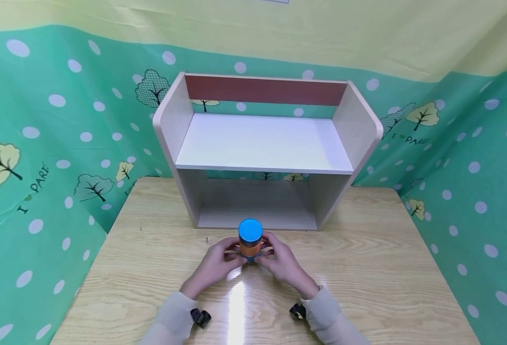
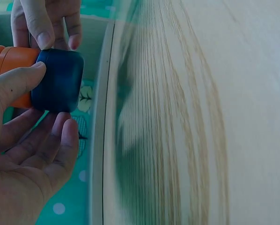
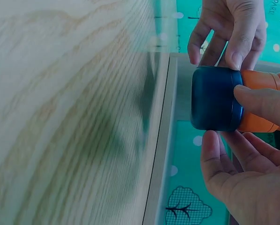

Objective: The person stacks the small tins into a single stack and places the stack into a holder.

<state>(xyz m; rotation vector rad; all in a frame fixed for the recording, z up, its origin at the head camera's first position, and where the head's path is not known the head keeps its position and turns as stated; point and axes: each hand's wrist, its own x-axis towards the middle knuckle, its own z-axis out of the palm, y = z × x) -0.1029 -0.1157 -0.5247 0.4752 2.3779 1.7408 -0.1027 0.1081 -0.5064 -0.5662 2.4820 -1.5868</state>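
A cylindrical container (image 1: 250,247) with a bright blue top, an orange middle and a dark blue base is held upright between both hands, in front of the shelf. My left hand (image 1: 219,264) grips it from the left, thumb on the near side near the base and fingers round the far side. From the right, my right hand (image 1: 284,261) holds it the same way. Both wrist views show the dark blue base (image 2: 60,79) and the thumbs at the edge of the orange part (image 3: 259,101). The base appears slightly above the tabletop.
A pale two-tier shelf (image 1: 262,143) with a reddish back strip stands at the back of the wooden table (image 1: 119,268). Its lower front edge lies just beyond the container. Green and yellow patterned cloth (image 1: 63,143) hangs behind and at both sides.
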